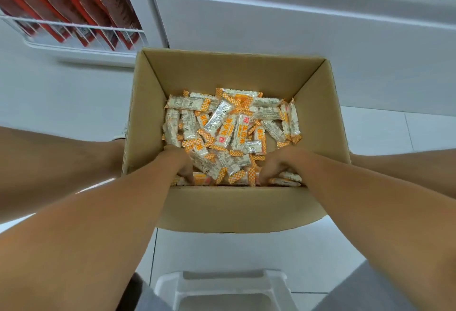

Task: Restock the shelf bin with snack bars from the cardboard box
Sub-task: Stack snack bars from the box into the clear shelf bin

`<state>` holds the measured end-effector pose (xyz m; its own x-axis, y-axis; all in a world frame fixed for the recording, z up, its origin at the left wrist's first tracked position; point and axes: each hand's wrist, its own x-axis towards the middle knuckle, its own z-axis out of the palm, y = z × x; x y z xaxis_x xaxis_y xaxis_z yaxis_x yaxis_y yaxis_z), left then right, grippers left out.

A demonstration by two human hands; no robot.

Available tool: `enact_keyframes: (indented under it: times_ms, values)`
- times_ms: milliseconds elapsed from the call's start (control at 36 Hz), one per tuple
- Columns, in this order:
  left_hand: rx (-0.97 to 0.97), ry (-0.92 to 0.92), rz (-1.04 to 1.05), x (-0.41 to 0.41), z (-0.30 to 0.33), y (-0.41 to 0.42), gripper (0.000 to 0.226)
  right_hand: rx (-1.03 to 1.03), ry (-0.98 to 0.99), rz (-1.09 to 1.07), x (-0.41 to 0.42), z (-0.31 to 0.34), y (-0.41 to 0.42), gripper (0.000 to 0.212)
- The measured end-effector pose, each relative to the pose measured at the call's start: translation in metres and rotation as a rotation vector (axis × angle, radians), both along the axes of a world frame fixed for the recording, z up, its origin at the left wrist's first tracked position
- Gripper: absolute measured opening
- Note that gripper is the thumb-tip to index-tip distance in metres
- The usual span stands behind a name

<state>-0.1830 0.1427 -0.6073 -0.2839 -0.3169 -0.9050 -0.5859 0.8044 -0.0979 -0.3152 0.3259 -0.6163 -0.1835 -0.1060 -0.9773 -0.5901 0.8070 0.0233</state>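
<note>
Both hands are digging into the near end of the cardboard box point(241, 209). Left hand point(181, 165) and right hand point(276, 166) are curling fingers into the snack bars point(232, 128); can't tell whether either is actually holding any. Advice: scoop inward from both sides, lift a cupped bunch together. Loose pile is lying just beyond and under the fingers, filling the box floor.
</note>
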Motion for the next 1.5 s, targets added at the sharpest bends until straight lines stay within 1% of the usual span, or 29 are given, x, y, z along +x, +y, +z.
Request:
enact_keyframes:
  times_ms: [28, 56, 83, 111, 167, 194, 278, 361, 417, 444, 500, 528, 583, 639, 667, 722, 778, 861, 917, 1000, 1028, 1083, 1139, 1167, 1194, 1250, 1333, 1389, 1500]
  values:
    - [0.03, -0.023, 0.032, -0.001, 0.0, 0.0, 0.063, 0.005, 0.002, -0.003, -0.001, -0.002, 0.001, 0.015]
    - [0.059, -0.03, 0.032, -0.002, 0.001, 0.0, 0.063, 0.015, 0.008, -0.001, -0.002, -0.004, -0.001, 0.018]
    - [0.085, -0.03, 0.08, -0.004, 0.002, 0.0, 0.063, 0.007, 0.02, 0.006, -0.002, -0.002, -0.001, 0.023]
    - [0.117, -0.024, 0.134, -0.007, 0.001, -0.001, 0.06, -0.017, 0.041, 0.018, -0.002, 0.001, -0.001, 0.022]
    - [0.184, -0.003, 0.204, -0.018, 0.004, -0.001, 0.044, -0.092, 0.093, -0.013, -0.006, 0.008, 0.0, 0.017]
    - [0.196, 0.032, 0.226, -0.024, 0.007, -0.003, 0.036, -0.131, 0.086, -0.059, -0.01, 0.012, 0.001, 0.014]
    - [0.293, 0.186, 0.361, -0.042, 0.02, -0.002, 0.032, -0.242, 0.022, -0.307, -0.027, 0.024, -0.001, 0.024]
    - [0.455, 0.201, 0.577, -0.048, 0.032, -0.001, 0.048, -0.416, -0.084, -0.638, -0.042, 0.042, -0.007, 0.03]
    - [0.571, 0.235, 0.765, -0.051, 0.038, -0.001, 0.049, -0.495, -0.181, -0.832, -0.052, 0.057, -0.009, 0.035]
    - [0.62, 0.29, 0.847, -0.054, 0.041, -0.001, 0.048, -0.523, -0.198, -0.881, -0.056, 0.066, -0.01, 0.034]
    - [0.665, 0.453, 0.925, -0.06, 0.048, -0.001, 0.045, -0.564, -0.183, -0.951, -0.066, 0.082, -0.011, 0.028]
    - [0.684, 0.54, 0.946, -0.063, 0.054, 0.0, 0.039, -0.582, -0.171, -0.984, -0.069, 0.09, -0.012, 0.025]
    - [0.73, 0.679, 0.987, -0.07, 0.068, 0.003, 0.021, -0.63, -0.134, -1.055, -0.072, 0.108, -0.016, 0.02]
    - [0.715, 0.799, 0.941, -0.078, 0.084, 0.007, 0.009, -0.714, -0.096, -1.149, -0.073, 0.125, -0.02, 0.016]
    - [0.66, 0.874, 0.883, -0.081, 0.092, 0.009, 0.008, -0.756, -0.078, -1.189, -0.073, 0.134, -0.023, 0.014]
    - [0.514, 1.028, 0.742, -0.087, 0.108, 0.013, 0.011, -0.82, -0.055, -1.217, -0.073, 0.151, -0.027, 0.012]
    - [0.459, 1.098, 0.674, -0.089, 0.127, 0.014, 0.017, -0.883, -0.035, -1.204, -0.072, 0.17, -0.029, 0.015]
    - [0.52, 1.104, 0.693, -0.09, 0.162, 0.015, 0.028, -0.969, 0.047, -1.111, -0.072, 0.207, -0.033, 0.017]
    - [0.572, 1.099, 0.706, -0.093, 0.187, 0.015, 0.027, -0.991, 0.119, -1.033, -0.074, 0.238, -0.037, 0.014]
    - [0.794, 1.009, 0.745, -0.101, 0.234, 0.014, 0.005, -1.018, 0.147, -0.969, -0.086, 0.285, -0.043, 0.017]
    - [0.838, 0.98, 0.75, -0.102, 0.252, 0.013, 0.012, -1.03, 0.149, -0.968, -0.089, 0.299, -0.045, 0.016]
    - [0.832, 0.992, 0.659, -0.108, 0.283, 0.01, 0.026, -1.062, 0.139, -0.994, -0.092, 0.326, -0.05, 0.013]
    - [0.831, 0.998, 0.536, -0.114, 0.308, 0.006, 0.064, -1.093, 0.151, -1.009, -0.094, 0.349, -0.054, 0.017]
    - [0.839, 0.996, 0.503, -0.117, 0.318, 0.004, 0.079, -1.103, 0.157, -1.017, -0.095, 0.359, -0.056, 0.018]
    - [0.848, 1.002, 0.491, -0.119, 0.328, 0.003, 0.084, -1.112, 0.136, -1.046, -0.098, 0.366, -0.058, 0.02]
    - [0.872, 1.017, 0.506, -0.123, 0.339, -0.001, 0.079, -1.135, 0.036, -1.123, -0.103, 0.378, -0.057, 0.025]
    - [0.938, 1.063, 0.52, -0.122, 0.346, -0.008, 0.059, -1.215, -0.132, -1.195, -0.107, 0.382, -0.052, 0.033]
    - [1.007, 1.062, 0.549, -0.124, 0.346, -0.019, 0.056, -1.289, -0.211, -1.231, -0.108, 0.378, -0.047, 0.038]
    - [1.024, 1.009, 0.465, -0.137, 0.349, -0.037, 0.051, -1.326, -0.241, -1.082, -0.11, 0.379, -0.039, 0.045]
